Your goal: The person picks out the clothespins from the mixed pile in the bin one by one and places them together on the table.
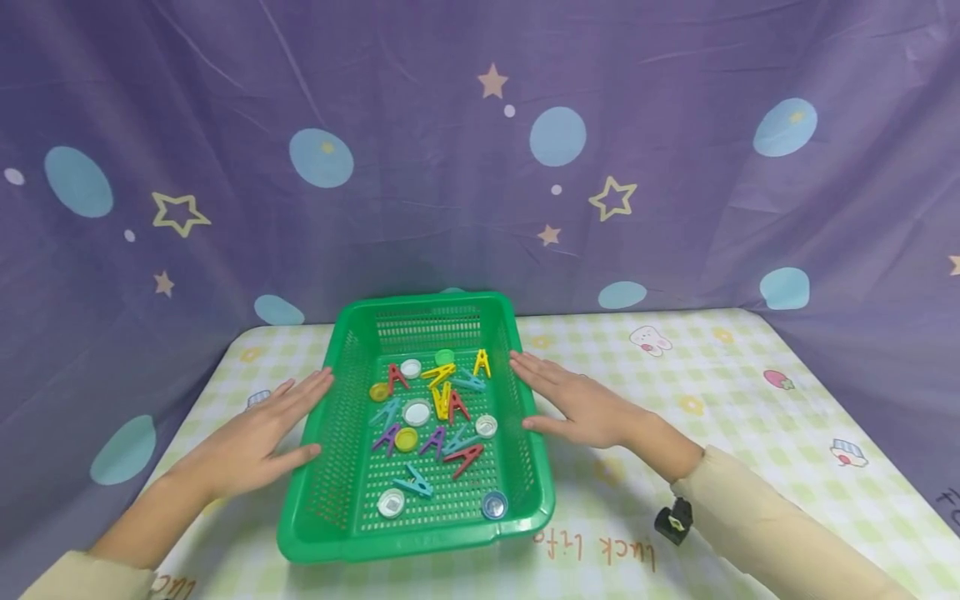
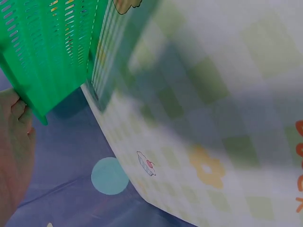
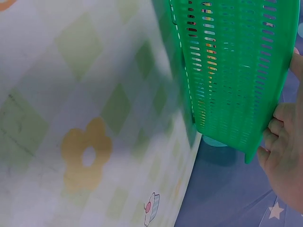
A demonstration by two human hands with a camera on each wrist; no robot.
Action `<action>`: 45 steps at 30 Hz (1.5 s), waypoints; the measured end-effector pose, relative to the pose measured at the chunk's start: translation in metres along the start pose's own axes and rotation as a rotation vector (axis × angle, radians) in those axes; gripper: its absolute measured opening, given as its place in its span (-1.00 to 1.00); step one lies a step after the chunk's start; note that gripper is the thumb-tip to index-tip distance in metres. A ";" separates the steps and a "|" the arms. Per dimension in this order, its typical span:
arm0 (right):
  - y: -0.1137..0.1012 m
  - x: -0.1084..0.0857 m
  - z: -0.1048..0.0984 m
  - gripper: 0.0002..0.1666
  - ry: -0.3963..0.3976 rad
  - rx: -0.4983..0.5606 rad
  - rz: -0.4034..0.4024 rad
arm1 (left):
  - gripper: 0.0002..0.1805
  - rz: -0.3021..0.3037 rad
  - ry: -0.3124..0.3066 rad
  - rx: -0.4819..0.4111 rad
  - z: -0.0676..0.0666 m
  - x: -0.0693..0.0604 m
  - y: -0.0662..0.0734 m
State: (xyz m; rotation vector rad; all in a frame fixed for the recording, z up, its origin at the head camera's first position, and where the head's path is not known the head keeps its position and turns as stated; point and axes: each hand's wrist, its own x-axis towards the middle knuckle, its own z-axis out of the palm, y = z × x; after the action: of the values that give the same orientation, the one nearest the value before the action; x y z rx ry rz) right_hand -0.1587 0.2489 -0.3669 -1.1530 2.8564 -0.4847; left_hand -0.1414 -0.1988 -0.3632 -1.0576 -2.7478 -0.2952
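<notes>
A green plastic basket [image 1: 420, 546] with slotted walls stands in the head view between both hands. Inside lie several clothespins in red [image 1: 465, 457], yellow [image 1: 482, 363], light blue [image 1: 414, 481] and purple [image 1: 433, 442]. Several round caps lie among them, such as a yellow cap [image 1: 407, 439], a green cap [image 1: 445, 357] and a clear cap [image 1: 391, 503]. My left hand [image 1: 255, 437] touches the left rim with fingers extended. On the opposite side my right hand [image 1: 585, 408] has its straight fingertips at the right rim. Both wrist views show the basket's outer wall [image 3: 227, 71] beside the hand.
A green-and-white checked tablecloth [image 1: 720, 475] with printed flowers and lettering covers the table. Behind the table hangs a purple curtain [image 1: 450, 192] with stars and blue dots. A small black device [image 1: 674, 521] is beside my right sleeve.
</notes>
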 end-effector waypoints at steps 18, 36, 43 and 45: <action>-0.008 0.016 0.005 -0.08 0.012 -0.003 -0.050 | -0.11 0.021 0.023 0.032 -0.006 -0.012 -0.008; -0.006 0.015 0.009 -0.08 0.002 0.000 -0.033 | -0.12 0.037 0.030 0.054 -0.002 -0.012 -0.007; -0.005 0.015 0.009 -0.08 -0.009 0.005 -0.018 | -0.12 0.029 0.036 0.065 -0.002 -0.013 -0.008; -0.005 0.015 0.008 -0.08 -0.016 0.006 -0.014 | -0.12 0.032 0.030 0.066 -0.002 -0.012 -0.008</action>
State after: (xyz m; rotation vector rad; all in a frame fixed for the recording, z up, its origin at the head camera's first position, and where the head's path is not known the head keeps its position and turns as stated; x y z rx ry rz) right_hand -0.1649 0.2328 -0.3711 -1.1706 2.8332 -0.4817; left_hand -0.1376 -0.2132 -0.3652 -1.0703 -2.6920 -0.2119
